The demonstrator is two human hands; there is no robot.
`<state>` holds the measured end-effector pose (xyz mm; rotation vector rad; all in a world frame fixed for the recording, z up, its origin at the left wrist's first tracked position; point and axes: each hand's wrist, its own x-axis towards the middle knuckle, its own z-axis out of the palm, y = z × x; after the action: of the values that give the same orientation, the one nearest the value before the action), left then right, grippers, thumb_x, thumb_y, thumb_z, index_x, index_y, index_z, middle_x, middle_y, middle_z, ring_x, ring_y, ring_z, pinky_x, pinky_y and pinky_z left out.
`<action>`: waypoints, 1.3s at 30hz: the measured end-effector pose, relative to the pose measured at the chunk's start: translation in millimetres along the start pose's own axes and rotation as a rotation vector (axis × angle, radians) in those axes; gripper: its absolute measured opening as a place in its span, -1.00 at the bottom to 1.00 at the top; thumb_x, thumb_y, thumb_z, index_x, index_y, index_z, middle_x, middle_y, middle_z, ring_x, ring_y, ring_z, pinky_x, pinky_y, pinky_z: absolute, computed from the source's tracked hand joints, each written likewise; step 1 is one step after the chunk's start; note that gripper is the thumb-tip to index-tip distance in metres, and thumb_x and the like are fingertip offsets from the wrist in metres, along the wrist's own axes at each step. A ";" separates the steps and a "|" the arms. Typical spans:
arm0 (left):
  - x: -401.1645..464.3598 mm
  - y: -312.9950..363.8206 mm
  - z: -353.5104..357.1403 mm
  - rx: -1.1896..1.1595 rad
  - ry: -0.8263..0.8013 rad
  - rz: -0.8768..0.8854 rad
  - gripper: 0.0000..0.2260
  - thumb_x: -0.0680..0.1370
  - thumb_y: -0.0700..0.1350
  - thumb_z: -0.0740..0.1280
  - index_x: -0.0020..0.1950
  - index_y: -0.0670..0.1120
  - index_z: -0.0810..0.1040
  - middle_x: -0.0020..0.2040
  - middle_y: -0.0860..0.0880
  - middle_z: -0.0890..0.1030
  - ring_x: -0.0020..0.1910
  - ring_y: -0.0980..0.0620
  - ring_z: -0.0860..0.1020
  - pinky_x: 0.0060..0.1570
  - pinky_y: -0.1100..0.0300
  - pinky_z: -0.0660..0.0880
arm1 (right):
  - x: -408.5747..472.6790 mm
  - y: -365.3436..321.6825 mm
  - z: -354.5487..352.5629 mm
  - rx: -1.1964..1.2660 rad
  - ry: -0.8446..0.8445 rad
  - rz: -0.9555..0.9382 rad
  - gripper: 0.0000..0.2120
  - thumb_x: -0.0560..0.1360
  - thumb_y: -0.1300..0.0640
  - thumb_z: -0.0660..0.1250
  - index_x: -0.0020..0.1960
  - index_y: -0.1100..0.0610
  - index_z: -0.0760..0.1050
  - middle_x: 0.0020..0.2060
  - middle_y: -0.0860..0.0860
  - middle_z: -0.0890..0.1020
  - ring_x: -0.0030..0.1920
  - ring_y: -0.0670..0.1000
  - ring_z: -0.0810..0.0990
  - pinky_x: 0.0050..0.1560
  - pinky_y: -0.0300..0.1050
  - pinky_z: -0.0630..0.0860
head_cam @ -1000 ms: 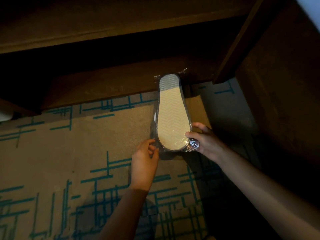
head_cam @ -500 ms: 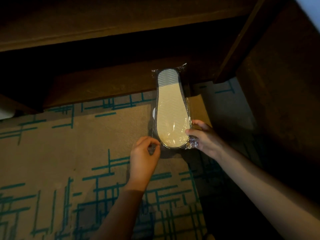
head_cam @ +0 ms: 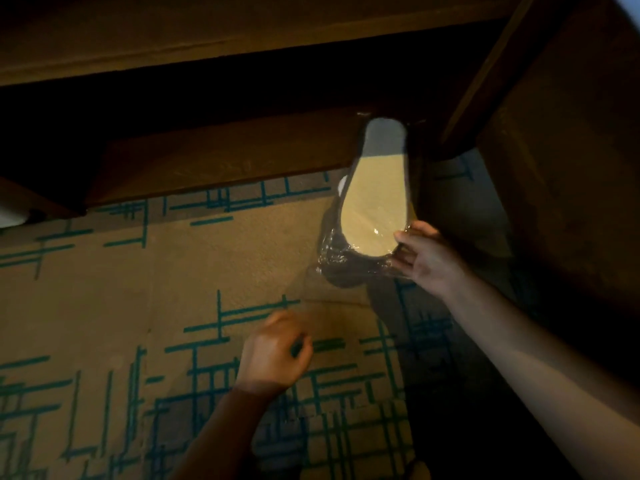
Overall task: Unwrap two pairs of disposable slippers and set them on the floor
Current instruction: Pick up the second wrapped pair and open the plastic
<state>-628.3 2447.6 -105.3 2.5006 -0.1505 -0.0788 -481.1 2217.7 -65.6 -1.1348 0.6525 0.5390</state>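
Left hand (head_cam: 273, 355): now off the pack, lower than 0.5 s ago, blurred; fingers curled, hold cannot be told. Right hand (head_cam: 427, 256): pinches the near end of the wrapped slippers (head_cam: 375, 206), sole up, in clear plastic wrap (head_cam: 332, 258), held above the patterned carpet (head_cam: 104, 306) beside dark wooden furniture (head_cam: 225, 161).

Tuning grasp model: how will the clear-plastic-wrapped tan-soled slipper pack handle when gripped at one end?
The clear-plastic-wrapped tan-soled slipper pack probably is light: the right hand holds it up by one end. Likely fairly stiff, since it stands straight without drooping. The glossy, crinkled film looks slippery.
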 end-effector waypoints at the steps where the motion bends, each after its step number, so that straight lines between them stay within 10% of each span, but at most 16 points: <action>1: -4.5 -2.4 -1.4 -0.105 0.018 -0.173 -0.88 0.45 -0.05 0.25 -0.17 0.00 0.59 -0.18 0.01 0.64 -0.18 0.24 0.55 -0.12 0.03 0.60 | -0.1 -3.9 -2.6 -0.035 -0.012 -0.018 -0.59 0.49 0.33 0.26 0.30 0.14 0.33 -0.05 0.05 0.56 -0.08 0.03 0.58 -0.12 -0.10 0.57; 6: 33.2 5.6 -28.7 -1.037 0.219 -0.912 -0.74 0.59 -0.05 0.12 0.17 -0.12 0.49 0.17 -0.15 0.58 0.14 -0.03 0.55 0.29 -0.02 0.40 | -8.7 -3.5 0.4 -0.333 -0.076 -0.049 -0.53 0.47 0.29 0.31 0.34 0.08 0.32 -0.06 0.05 0.55 -0.15 -0.01 0.56 -0.25 -0.19 0.53; 12: 70.5 58.9 -52.6 -1.049 0.244 -0.822 -0.89 0.53 -0.13 0.27 -0.15 -0.05 0.57 -0.16 -0.04 0.67 -0.19 0.07 0.61 -0.18 0.24 0.49 | -19.2 23.4 14.8 -0.189 -0.069 -0.073 -0.68 0.48 0.28 0.30 0.17 0.01 0.38 -0.06 0.03 0.55 -0.13 -0.01 0.54 -0.23 -0.18 0.49; 16: 61.6 84.6 -30.8 -1.226 0.003 -0.971 -0.85 0.50 -0.11 0.33 0.01 -0.12 0.60 -0.08 -0.08 0.70 -0.08 0.06 0.66 -0.08 0.23 0.55 | -22.4 34.3 21.0 -0.007 -0.043 -0.067 -0.70 0.47 0.29 0.31 0.01 -0.10 0.44 0.00 0.04 0.54 -0.02 0.05 0.56 -0.09 -0.07 0.55; 32: 64.2 97.3 -12.8 -1.225 0.192 -0.968 -0.88 0.50 -0.13 0.32 -0.23 -0.01 0.58 -0.37 0.12 0.56 -0.53 0.28 0.44 -0.48 0.42 0.34 | -30.3 44.2 34.6 0.090 -0.070 -0.110 -0.62 0.50 0.29 0.27 0.23 -0.01 0.30 -0.06 0.04 0.60 -0.11 0.02 0.61 -0.15 -0.12 0.56; 39: 64.8 83.4 -7.6 -1.216 0.178 -1.014 -0.93 0.47 -0.10 0.35 -0.22 0.00 0.57 -0.30 0.03 0.51 -0.31 0.13 0.38 -0.34 0.25 0.28 | -29.9 43.9 31.3 0.063 -0.117 -0.078 -0.73 0.48 0.30 0.29 0.05 -0.03 0.40 -0.10 0.02 0.60 -0.12 -0.02 0.61 -0.09 -0.13 0.52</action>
<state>-570.8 2377.2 -50.9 1.1477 0.9538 -0.2613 -526.0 2259.9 -63.9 -1.0568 0.5190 0.5111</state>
